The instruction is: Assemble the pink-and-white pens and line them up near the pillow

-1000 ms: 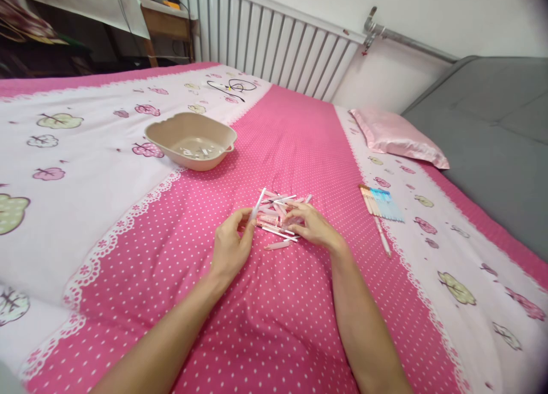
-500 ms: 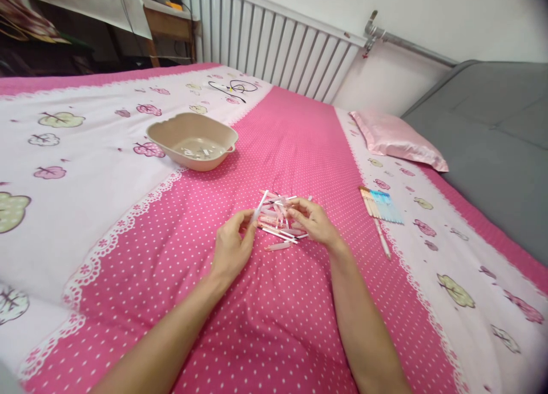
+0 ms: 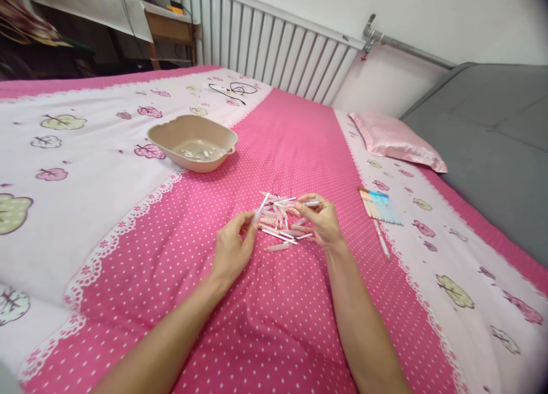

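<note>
My left hand (image 3: pixel 233 240) is closed around a translucent pen barrel with a white stick (image 3: pixel 262 205) rising from it, tilted up to the right. My right hand (image 3: pixel 320 220) pinches a pale pen barrel (image 3: pixel 311 203) between thumb and fingers, held just over the right side of a pile. That pile of loose pen parts (image 3: pixel 280 217), pink and clear barrels mixed with thin white sticks, lies on the bedspread between both hands. A single frosted barrel (image 3: pixel 277 247) rests at its near edge.
A beige plastic basin (image 3: pixel 192 154) with small pieces inside stands at the left. To the right, a row of pens (image 3: pixel 381 205) lies side by side, with one more pen (image 3: pixel 382 240) below. Farther off are a black cable (image 3: pixel 242 89) and a pink pillow (image 3: pixel 396 140).
My right hand has risen slightly from the pile and now has a pale pen barrel in its fingers. The left hand keeps its hold, almost still.
</note>
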Available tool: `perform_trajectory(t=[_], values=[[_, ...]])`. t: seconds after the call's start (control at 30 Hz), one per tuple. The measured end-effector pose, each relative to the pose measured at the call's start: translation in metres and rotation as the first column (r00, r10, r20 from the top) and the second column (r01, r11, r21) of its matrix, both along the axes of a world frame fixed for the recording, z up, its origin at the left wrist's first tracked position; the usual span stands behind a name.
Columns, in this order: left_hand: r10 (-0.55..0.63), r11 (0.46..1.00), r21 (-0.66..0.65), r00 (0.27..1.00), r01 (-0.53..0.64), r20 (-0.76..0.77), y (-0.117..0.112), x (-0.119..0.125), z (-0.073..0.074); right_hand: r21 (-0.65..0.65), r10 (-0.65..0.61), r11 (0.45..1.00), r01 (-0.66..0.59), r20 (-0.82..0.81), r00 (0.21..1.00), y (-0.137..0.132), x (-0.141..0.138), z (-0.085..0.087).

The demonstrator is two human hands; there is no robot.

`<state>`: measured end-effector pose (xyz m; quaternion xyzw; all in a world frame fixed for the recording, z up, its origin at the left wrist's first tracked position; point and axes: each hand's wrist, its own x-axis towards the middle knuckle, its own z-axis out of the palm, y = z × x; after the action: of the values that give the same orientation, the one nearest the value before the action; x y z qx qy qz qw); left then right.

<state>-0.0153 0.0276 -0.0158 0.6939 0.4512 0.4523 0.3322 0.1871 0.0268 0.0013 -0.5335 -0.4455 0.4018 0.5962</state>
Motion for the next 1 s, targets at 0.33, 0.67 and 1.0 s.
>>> perform_trajectory(t=[0.33,0.67,1.0], values=[[-0.013,0.996,0.084,0.995,0.021,-0.095,-0.0011,0.0004,-0.0039,0.087,0.121,0.991,-0.098,-0.315,0.941,0.0022,-0.0071,0.0027],[-0.021,0.986,0.163,0.987,0.048,-0.160,-0.0021,0.0004,-0.0076,0.085,0.115,0.992,-0.091,-0.336,0.935,0.0061,-0.0068,-0.0018],[-0.017,0.983,0.179,0.984,0.049,-0.175,-0.0031,0.0002,-0.0076,0.107,0.047,0.994,-0.013,-0.321,0.946,0.0069,-0.0042,0.0017]])
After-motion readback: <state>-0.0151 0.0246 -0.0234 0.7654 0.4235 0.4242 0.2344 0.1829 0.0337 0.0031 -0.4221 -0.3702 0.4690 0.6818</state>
